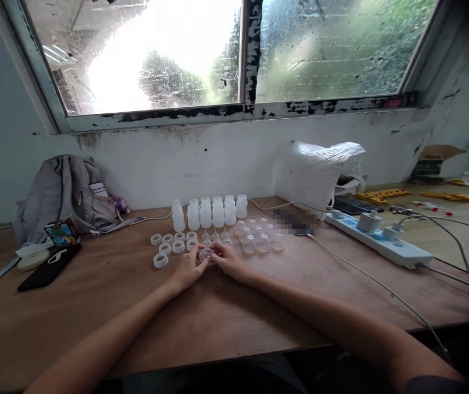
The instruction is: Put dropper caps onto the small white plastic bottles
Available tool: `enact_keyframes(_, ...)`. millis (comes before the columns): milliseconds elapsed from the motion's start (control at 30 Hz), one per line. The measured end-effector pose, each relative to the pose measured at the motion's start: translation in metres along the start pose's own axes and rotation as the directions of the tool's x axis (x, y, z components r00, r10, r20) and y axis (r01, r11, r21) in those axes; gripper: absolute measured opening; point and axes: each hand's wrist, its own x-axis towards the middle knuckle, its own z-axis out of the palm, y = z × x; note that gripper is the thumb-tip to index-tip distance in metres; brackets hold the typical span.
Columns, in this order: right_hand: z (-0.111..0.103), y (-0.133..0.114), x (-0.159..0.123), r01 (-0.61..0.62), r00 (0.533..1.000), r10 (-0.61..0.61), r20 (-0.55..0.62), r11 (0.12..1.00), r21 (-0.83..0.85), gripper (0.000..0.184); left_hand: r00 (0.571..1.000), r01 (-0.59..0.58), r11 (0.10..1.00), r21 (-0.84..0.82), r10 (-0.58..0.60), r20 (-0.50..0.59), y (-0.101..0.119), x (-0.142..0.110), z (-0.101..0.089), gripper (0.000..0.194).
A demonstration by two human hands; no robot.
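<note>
My left hand (188,268) and my right hand (229,260) meet on the wooden table (106,306), fingers pinched together round a small clear plastic piece (206,255). Just beyond them stand several small white bottles (212,212) in a row. Several white rings (168,245) lie to the left of my hands. Several clear domed caps (259,236) lie to the right, and a few small clear cone-shaped parts (216,236) sit between the bottles and my fingers.
A grey backpack (62,194) leans on the wall at the left, with a black phone (48,267) and a small colourful box (62,232) before it. A white plastic bag (318,169) and a white power strip (382,241) with cables lie to the right. A window is above.
</note>
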Motion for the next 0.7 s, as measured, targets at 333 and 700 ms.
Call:
enact_keyframes(333, 0.002, -0.012, -0.011, 0.224, 0.974, -0.226, 0.015, 0.951, -0.215, 0.021, 1.0, 0.023, 0.988, -0.15, -0.02, 0.021, -0.002, -0.006, -0.008, 0.027)
enact_keyframes(700, 0.004, -0.014, -0.011, 0.156, 0.986, -0.168, -0.013, 0.94, -0.304, 0.017, 0.999, -0.046, 0.998, 0.047, 0.046, 0.002, 0.0, -0.008, -0.004, 0.026)
